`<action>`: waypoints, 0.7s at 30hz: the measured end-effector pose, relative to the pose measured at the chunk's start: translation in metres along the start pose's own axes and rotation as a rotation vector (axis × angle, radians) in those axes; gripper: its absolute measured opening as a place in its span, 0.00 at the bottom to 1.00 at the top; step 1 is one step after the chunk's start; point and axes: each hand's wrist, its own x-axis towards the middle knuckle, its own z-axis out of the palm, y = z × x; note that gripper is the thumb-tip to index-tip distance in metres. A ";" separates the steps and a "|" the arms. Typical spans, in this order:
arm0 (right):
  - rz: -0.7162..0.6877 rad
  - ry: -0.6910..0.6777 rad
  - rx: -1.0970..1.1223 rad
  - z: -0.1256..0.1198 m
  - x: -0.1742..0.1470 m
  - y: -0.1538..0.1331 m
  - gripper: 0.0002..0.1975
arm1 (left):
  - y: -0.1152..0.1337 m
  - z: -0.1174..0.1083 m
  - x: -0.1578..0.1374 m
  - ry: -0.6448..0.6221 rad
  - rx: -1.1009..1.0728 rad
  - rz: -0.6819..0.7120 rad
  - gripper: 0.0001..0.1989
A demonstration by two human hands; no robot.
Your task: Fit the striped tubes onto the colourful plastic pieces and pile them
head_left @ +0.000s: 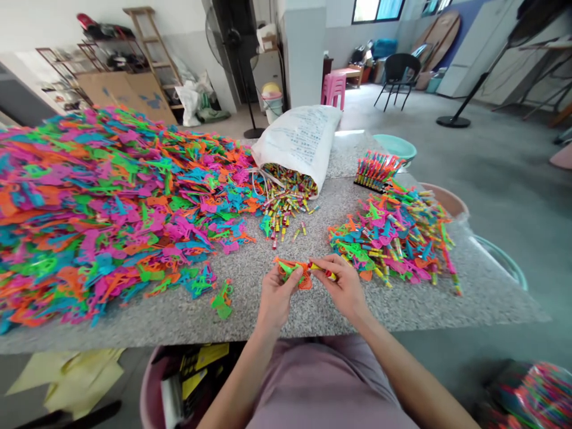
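Observation:
Over the front of the granite table, my left hand (pixel 277 293) is closed on orange and green plastic toy pieces (pixel 305 280), pinched under the thumb. My right hand (pixel 342 285) grips small yellow-and-red tubes (pixel 329 274). One tube end meets the orange piece between my hands; whether it is fitted in cannot be told. To the left lies a lone green plastic piece (pixel 222 301). Beyond my hands, loose printed tubes (pixel 286 208) spill from a white woven sack (pixel 298 140). At my right is a pile of plastic pieces with tubes attached (pixel 393 235).
A large heap of bright plastic pieces (pixel 107 208) covers the table's left side. An upright cluster of tubed pieces (pixel 378 171) stands at the back right. Basins (pixel 447 199) sit beyond the right edge. A pink tub (pixel 152 387) is below the front edge.

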 end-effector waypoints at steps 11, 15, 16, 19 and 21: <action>-0.159 -0.063 -0.099 -0.004 -0.009 0.005 0.19 | 0.003 0.004 -0.001 -0.003 0.020 0.000 0.13; -0.232 -0.118 -0.162 0.002 -0.016 0.014 0.23 | -0.002 0.004 0.006 -0.028 -0.006 -0.075 0.15; -0.245 -0.137 -0.184 -0.001 -0.015 0.017 0.24 | -0.003 0.001 0.009 -0.058 0.022 -0.089 0.15; -0.249 -0.047 -0.319 -0.034 0.002 0.030 0.24 | -0.002 -0.023 0.017 -0.082 0.336 -0.028 0.23; -0.204 0.247 -0.493 -0.078 0.023 0.041 0.21 | 0.000 -0.055 0.018 0.114 0.715 0.125 0.34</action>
